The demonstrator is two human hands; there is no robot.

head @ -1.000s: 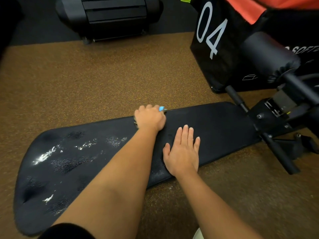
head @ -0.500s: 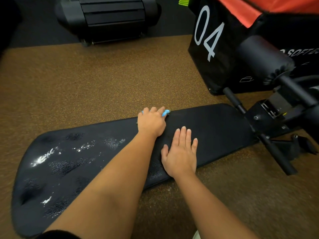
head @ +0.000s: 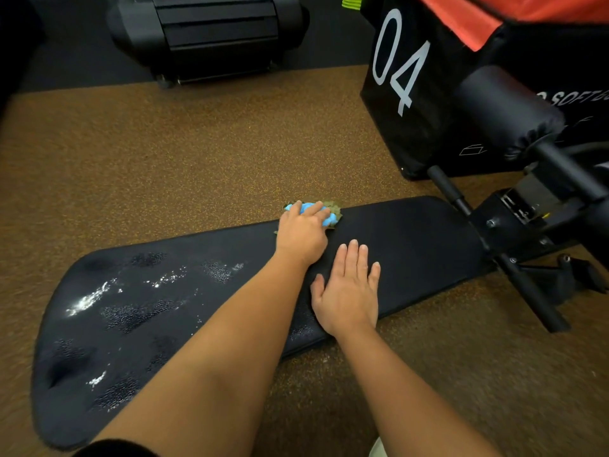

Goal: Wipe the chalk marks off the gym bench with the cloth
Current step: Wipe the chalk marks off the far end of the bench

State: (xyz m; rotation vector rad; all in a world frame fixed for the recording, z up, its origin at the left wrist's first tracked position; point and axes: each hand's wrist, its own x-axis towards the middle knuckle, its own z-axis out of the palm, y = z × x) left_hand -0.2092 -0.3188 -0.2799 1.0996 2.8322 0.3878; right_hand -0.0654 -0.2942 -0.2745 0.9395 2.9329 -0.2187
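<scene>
A black gym bench pad (head: 412, 239) lies low across the brown floor. White chalk marks (head: 89, 300) streak its wide left end, and the right part looks dark and clean. A bunched blue and olive cloth (head: 331, 216) sits at the pad's far edge. My left hand (head: 301, 235) holds it there, fingers curled over it, with blue cloth bulging between them. Nearer me, my right hand (head: 349, 291) rests flat on the pad, fingers straight and together.
The bench's black metal frame (head: 514, 219) and a padded roller (head: 504, 110) stand at the right. Behind them is a black soft box marked 04 (head: 405, 94). A black machine (head: 211, 31) sits at the far edge of the speckled brown floor (head: 164, 166).
My left hand has pushed the cloth slightly further over the pad's far edge, and more of the cloth now shows. My right hand has stayed flat in place.
</scene>
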